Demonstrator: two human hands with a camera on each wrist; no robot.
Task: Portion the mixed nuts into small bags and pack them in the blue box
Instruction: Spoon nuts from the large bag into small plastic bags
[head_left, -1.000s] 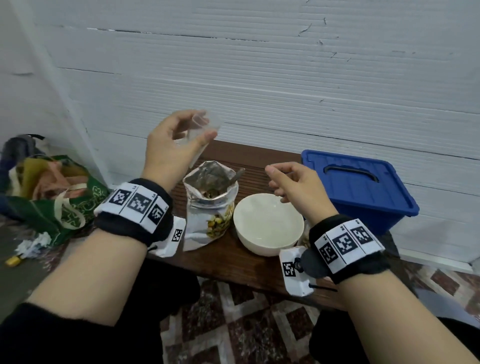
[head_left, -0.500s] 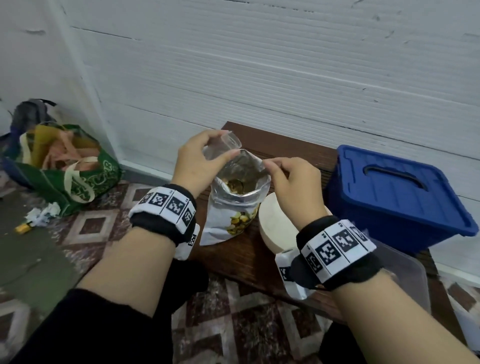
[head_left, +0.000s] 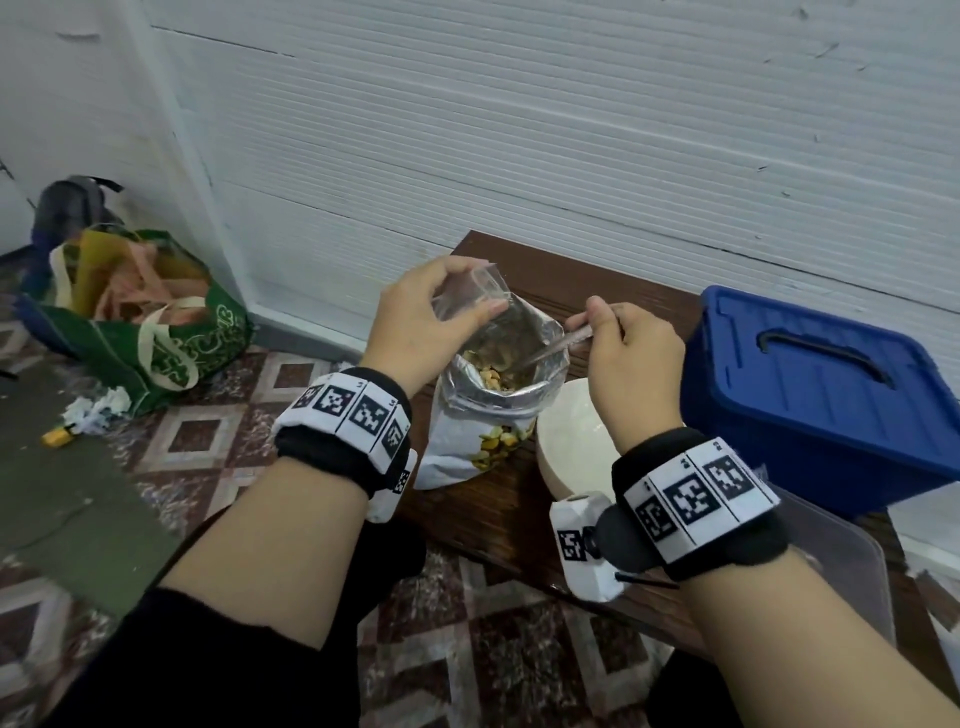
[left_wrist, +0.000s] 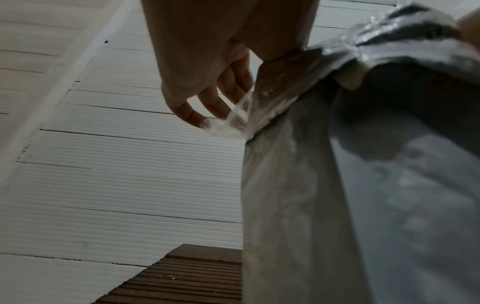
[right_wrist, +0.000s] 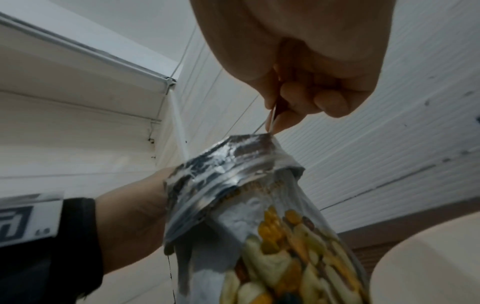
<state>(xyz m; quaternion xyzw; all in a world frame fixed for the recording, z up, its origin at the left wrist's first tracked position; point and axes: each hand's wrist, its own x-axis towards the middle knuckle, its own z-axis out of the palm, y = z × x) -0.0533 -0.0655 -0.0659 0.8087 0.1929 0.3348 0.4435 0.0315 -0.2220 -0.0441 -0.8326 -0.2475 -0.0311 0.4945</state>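
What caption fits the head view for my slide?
Left hand holds a small clear plastic bag over the open foil nut pouch while right hand dips a spoon inside.

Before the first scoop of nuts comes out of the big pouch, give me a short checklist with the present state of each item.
1. Small clear bag held: ok, the left hand pinches it over the pouch.
2. Small bag's mouth open to receive: cannot tell.
3. Nut pouch upright and open: ok, it stands on the wooden table with nuts visible inside.
4. Spoon in hand: ok, the right hand grips its handle, its tip inside the pouch.
5. Spoon loaded with nuts: cannot tell, the bowl end is hidden.
6. Blue box ready to take bags: not ok, its lid is on.
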